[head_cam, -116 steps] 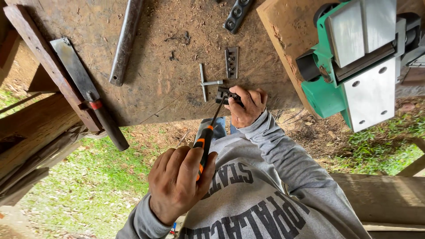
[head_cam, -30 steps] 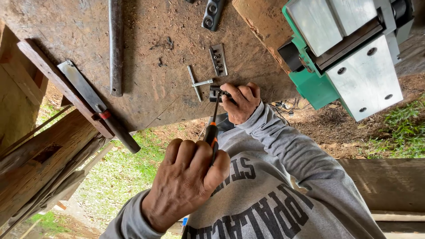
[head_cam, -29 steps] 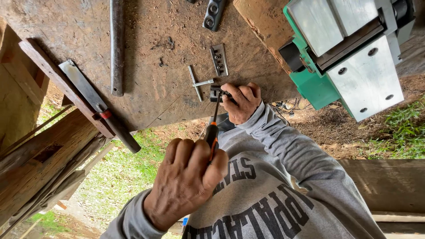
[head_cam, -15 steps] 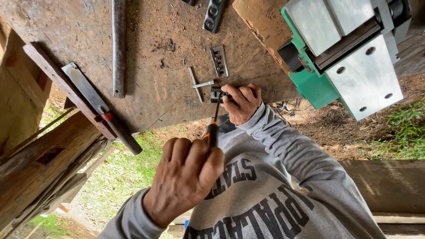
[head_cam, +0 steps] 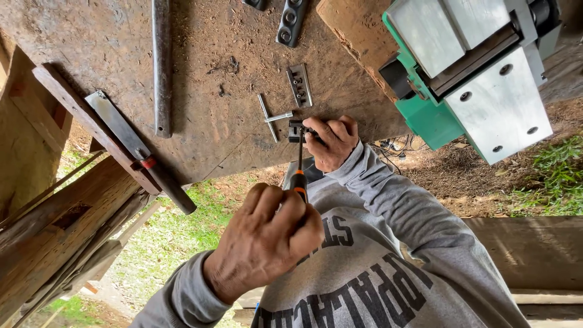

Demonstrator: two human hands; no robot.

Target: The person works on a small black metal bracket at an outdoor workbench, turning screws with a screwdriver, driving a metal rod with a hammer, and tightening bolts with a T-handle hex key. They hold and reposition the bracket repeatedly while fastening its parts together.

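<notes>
View is upside down: the person's grey sweatshirt (head_cam: 388, 267) fills the bottom, the tabletop (head_cam: 200, 140) is at the top.

Which hand is which I take from the sleeves, not certain. Left hand (head_cam: 267, 243), nearer the camera, grip clenched round the handle of a screwdriver (head_cam: 299, 161); the orange collar and dark shaft stick out above the knuckles. The tip meets a small dark metal part (head_cam: 296, 130) lying on the tabletop near its edge. Right hand (head_cam: 331, 141), grip pinched on that part, fingers curled over its right end, holding it down.

Just beside the part, to the left: a T-wrench (head_cam: 271, 116). Above it a flat plate w/ holes (head_cam: 300, 85); a darker plate (head_cam: 290, 21) higher up. A long steel bar (head_cam: 161, 61) lies lengthwise at left. A red-banded blade (head_cam: 130, 140) rests on a wood strip further left. A green & grey machine (head_cam: 473, 73) sits top right on a wood block. Sawdust covers the tabletop.
</notes>
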